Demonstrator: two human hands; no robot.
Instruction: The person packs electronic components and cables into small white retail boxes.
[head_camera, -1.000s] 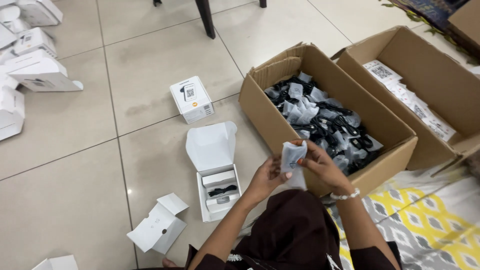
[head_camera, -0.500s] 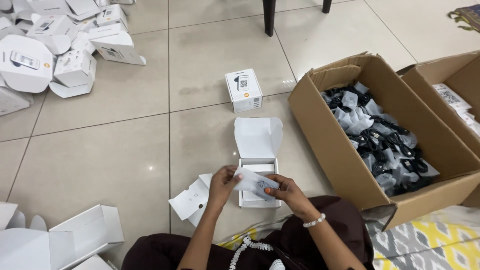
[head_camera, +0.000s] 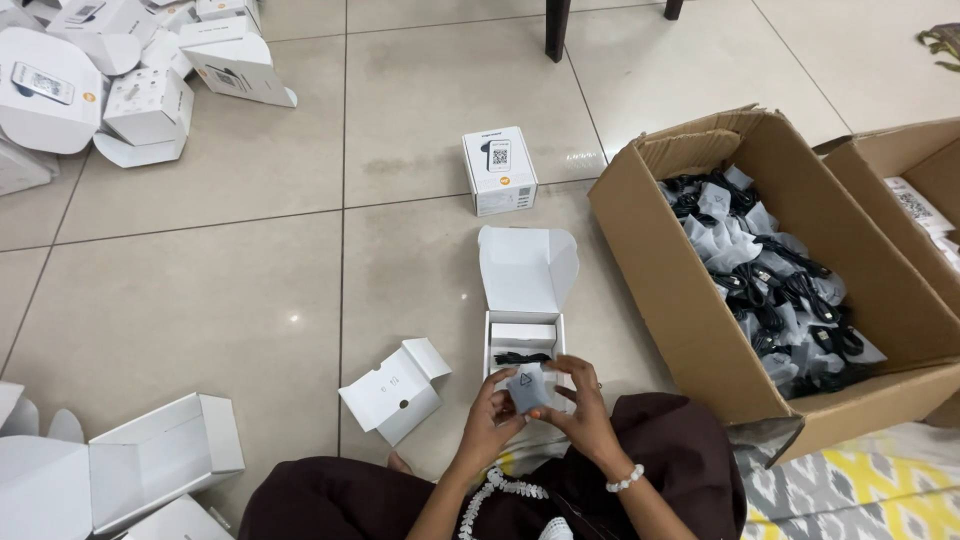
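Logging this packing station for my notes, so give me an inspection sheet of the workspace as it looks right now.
Surface: beige tiled floor, patterned mat at lower right.
Job's things: small clear bagged part over the open white box; black cable coil inside.
Clutter: closed white box, heap of white boxes, opened empties.
Grips: left hand and right hand both pinch the bagged part.
Cables: bagged black cables fill the cardboard carton.
Surroundings: second carton, dark furniture leg.
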